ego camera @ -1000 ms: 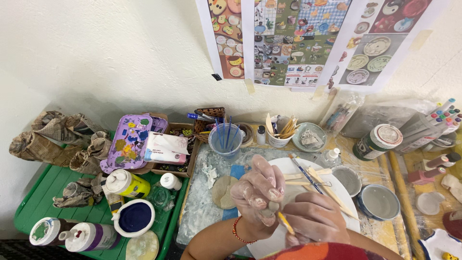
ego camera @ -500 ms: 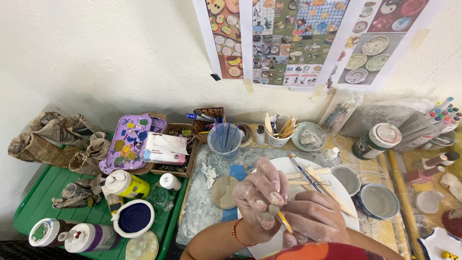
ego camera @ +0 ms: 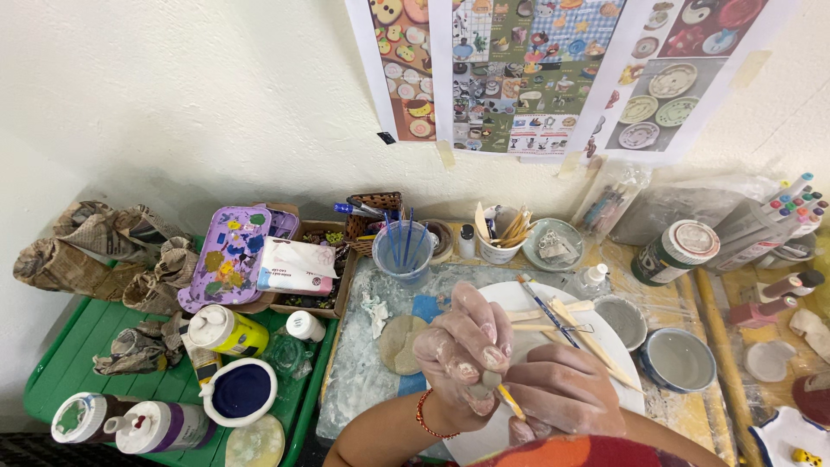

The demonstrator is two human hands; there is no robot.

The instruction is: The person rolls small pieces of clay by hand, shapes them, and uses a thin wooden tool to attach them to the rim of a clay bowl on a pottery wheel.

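Left hand [ego camera: 464, 353]: fingers curled, tips pinching a small grey clay lump [ego camera: 490, 381]; skin smeared with pale slip. A red bracelet [ego camera: 424, 415] sits on the wrist. Right hand [ego camera: 558, 389]: fingers folded shut around a thin yellow tool [ego camera: 510, 402], its tip right at the lump. The two hands touch, held over the near edge of a white plate [ego camera: 618, 359].

On the plate, just past the hands: wooden sticks [ego camera: 588, 333] and a blue-handled brush [ego camera: 540, 303], lying crossed. Left of the hands, a flat clay disc [ego camera: 399, 344] on the grey, streaked board [ego camera: 359, 380], beside a blue sponge [ego camera: 424, 309].

Right of the plate: two small grey bowls [ego camera: 674, 356], one nearer the wall, one nearer the person. Farther back, a clear cup [ego camera: 403, 251] with blue brushes, a white cup [ego camera: 500, 242] of wooden tools, a greenish dish [ego camera: 553, 244], a lidded jar [ego camera: 674, 251], markers [ego camera: 778, 212] at far right.

Left side: green tray [ego camera: 60, 380] holding paint bottles [ego camera: 220, 330], a pot of dark blue paint [ego camera: 238, 391], crumpled newspaper [ego camera: 95, 255]. A purple palette [ego camera: 226, 258] leans by a tissue pack [ego camera: 294, 266]. Picture sheets [ego camera: 553, 69] taped to the white wall.
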